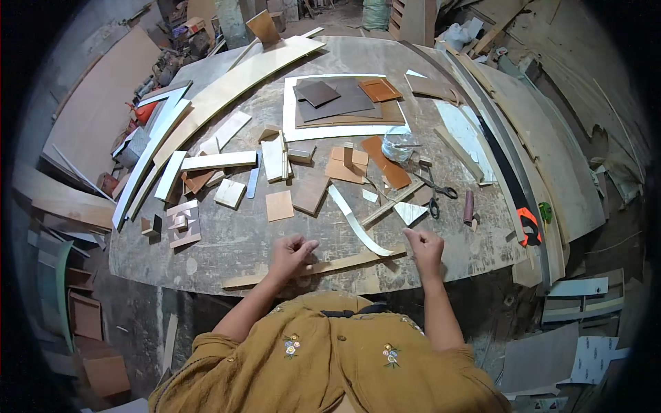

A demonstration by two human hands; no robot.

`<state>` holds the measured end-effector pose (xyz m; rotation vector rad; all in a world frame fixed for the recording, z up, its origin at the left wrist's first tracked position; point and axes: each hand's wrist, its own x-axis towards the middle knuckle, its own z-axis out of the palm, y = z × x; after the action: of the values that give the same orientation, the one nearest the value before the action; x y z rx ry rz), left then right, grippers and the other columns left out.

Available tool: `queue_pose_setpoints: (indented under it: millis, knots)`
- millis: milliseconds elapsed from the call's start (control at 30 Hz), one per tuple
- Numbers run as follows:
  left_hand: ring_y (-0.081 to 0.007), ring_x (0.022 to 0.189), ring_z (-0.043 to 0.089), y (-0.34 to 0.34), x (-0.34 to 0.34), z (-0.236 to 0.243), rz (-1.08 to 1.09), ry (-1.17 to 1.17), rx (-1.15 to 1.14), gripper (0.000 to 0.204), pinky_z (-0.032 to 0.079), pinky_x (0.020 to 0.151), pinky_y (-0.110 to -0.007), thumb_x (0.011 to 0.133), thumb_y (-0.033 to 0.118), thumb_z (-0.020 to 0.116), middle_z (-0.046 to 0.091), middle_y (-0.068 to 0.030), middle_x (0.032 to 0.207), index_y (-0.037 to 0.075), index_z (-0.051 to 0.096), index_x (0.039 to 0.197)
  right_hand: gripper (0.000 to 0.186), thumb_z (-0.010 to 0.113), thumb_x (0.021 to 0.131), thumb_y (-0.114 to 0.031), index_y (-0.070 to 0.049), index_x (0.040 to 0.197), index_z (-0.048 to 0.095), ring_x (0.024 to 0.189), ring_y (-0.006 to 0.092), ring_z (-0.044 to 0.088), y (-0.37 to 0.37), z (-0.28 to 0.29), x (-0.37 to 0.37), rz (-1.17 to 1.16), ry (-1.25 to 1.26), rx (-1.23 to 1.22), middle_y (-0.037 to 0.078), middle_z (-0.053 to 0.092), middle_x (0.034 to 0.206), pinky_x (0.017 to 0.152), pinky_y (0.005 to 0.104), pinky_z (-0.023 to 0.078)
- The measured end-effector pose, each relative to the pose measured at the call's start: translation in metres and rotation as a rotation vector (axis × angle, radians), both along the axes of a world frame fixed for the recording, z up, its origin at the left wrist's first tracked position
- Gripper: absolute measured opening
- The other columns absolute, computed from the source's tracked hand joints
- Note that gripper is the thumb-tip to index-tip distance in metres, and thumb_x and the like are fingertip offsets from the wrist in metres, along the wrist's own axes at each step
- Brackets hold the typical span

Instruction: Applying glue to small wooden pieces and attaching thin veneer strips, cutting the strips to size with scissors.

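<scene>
My left hand (292, 257) is closed, its fingers curled and thumb toward the right, above the left half of a long thin wooden strip (337, 263) along the table's near edge. My right hand (424, 248) is closed too, just past that strip's right end. Whether either hand holds anything small cannot be made out. Between them a curved white strip (352, 219) lies with its near end on the wooden strip. Beyond my right hand are a white triangular piece (411, 213), black-handled scissors (436, 195) and a narrow wooden stick (392, 205).
The worn wooden table (234, 241) carries several small wood blocks and brown squares (280, 206). Dark panels (337, 98) lie on a white board at the back. A clear plastic tub (398, 144), a dark red roll (469, 207) and an orange-black handsaw (528, 227) are at the right.
</scene>
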<state>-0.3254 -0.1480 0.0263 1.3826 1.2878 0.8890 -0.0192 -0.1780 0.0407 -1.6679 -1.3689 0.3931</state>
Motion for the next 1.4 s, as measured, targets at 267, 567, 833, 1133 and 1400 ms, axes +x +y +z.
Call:
queue_pose_setpoints:
  millis: [267,567,833,1133,1400]
  knots:
    - [-0.0185,0.063,0.059,-0.008,-0.001,0.000,-0.042,0.115,0.243,0.017,0.045,0.058,-0.030,0.084,0.015,0.057,0.061,-0.0128,0.069,-0.001,0.062,0.085,0.024,0.060,0.079,-0.021,-0.005,0.095,0.065,0.079,0.0323,0.060,0.080,-0.013,-0.067,0.275,-0.196,-0.094,0.017,0.062,0.085,0.070,0.0404,0.048]
    - [-0.0135,0.071,0.061,-0.022,-0.024,-0.003,0.029,0.003,0.117,0.019,0.048,0.065,-0.027,0.083,0.012,0.059,0.065,-0.0091,0.080,-0.001,0.063,0.095,0.021,0.070,0.069,-0.023,-0.004,0.079,0.066,0.059,0.0191,0.060,0.098,-0.013,-0.090,0.359,0.026,-0.344,0.011,0.064,0.070,0.057,0.0320,0.045]
    - [-0.0123,0.086,0.059,0.009,0.006,0.036,-0.052,-0.215,0.146,0.030,0.048,0.075,-0.025,0.090,0.015,0.054,0.061,-0.0062,0.096,0.000,0.055,0.115,0.012,0.067,0.080,-0.019,-0.008,0.084,0.063,0.061,0.0015,0.045,0.062,0.042,-0.083,0.672,0.665,-0.491,-0.007,0.057,0.072,0.057,0.0172,0.036]
    - [-0.0076,0.066,0.057,0.022,0.046,0.059,-0.106,-0.383,0.062,0.019,0.048,0.062,-0.021,0.087,0.016,0.059,0.063,-0.0029,0.075,-0.002,0.064,0.089,0.014,0.060,0.084,-0.014,0.000,0.080,0.060,0.061,0.0034,0.048,0.028,0.059,-0.041,0.778,0.466,-0.436,-0.002,0.056,0.067,0.054,0.0199,0.038]
    - [-0.0156,0.075,0.063,0.026,0.079,0.069,-0.206,-0.600,-0.190,0.025,0.052,0.068,-0.027,0.087,0.015,0.058,0.065,-0.0094,0.086,-0.002,0.058,0.104,0.015,0.058,0.087,-0.015,0.000,0.083,0.059,0.060,0.0041,0.046,0.028,0.069,0.014,0.778,0.513,-0.413,-0.003,0.053,0.068,0.055,0.0203,0.038]
